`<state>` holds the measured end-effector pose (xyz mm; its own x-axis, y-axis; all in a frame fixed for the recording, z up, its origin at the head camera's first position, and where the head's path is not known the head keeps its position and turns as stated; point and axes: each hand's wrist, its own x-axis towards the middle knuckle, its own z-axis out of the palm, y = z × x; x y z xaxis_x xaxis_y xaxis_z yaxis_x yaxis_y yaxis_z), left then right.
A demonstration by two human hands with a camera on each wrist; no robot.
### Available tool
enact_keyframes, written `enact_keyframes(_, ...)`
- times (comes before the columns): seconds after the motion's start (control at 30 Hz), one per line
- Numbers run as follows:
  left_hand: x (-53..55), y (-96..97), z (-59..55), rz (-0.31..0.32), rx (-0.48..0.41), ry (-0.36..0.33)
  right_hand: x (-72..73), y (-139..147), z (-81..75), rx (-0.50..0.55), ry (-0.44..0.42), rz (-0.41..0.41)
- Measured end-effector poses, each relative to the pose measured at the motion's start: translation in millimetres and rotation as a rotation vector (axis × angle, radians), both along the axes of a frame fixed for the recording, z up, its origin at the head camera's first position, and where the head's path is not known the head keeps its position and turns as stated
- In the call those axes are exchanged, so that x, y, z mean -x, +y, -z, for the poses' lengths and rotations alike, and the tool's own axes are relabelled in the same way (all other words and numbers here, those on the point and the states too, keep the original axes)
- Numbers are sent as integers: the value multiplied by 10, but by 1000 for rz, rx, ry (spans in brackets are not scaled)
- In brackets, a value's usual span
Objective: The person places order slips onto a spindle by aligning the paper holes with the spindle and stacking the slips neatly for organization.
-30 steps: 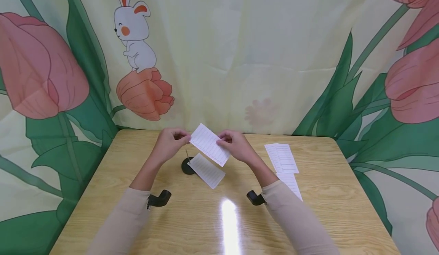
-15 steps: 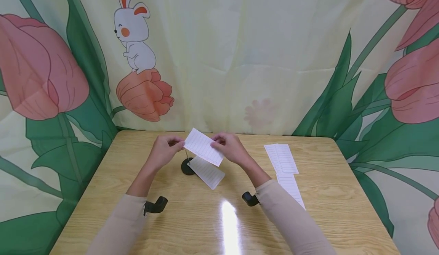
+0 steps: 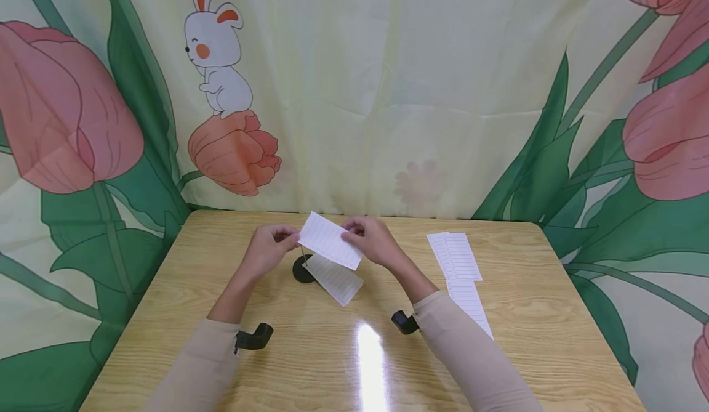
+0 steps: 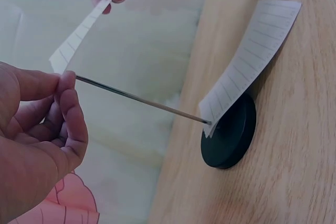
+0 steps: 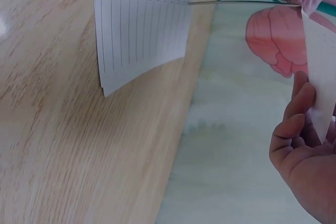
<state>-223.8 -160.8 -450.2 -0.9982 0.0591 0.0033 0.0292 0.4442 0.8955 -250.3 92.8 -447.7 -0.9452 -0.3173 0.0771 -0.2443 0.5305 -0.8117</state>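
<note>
My left hand [image 3: 268, 252] pinches one corner of a lined paper sheet [image 3: 325, 239] between thumb and fingertips. That corner is right at the tip of a thin upright metal spike [image 4: 136, 99], as the left wrist view shows. My right hand [image 3: 373, 239] grips the sheet's opposite side, thumb on top, so it hangs tilted in the air. Lower down, several similar lined sheets [image 4: 252, 51] are skewered by a corner near the foot of the spike. The spike rises from a round black base [image 4: 231, 137] on the table, partly covered by these sheets.
More lined sheets [image 3: 462, 255] lie overlapping on the wooden table [image 3: 532, 313] to the right, partly under my right forearm. A curtain [image 3: 343, 92] with tulips and a rabbit hangs behind the table's far edge. Black wrist mounts [image 3: 255, 337] jut from both sleeves.
Both hands have moved left and slightly down with the sheet, bringing its left corner over the spike's tip. In the last half second they have barely moved. The skewered sheets stay put.
</note>
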Motion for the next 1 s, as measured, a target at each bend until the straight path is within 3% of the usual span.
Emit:
enact_keyframes(0.5,1,23,71,-6,-67,-11,0,-2,36,-17,17,-1)
enact_keyframes(1.0,-57,49,203,-13,-47,119,-22,-9,147,-38,-27,1)
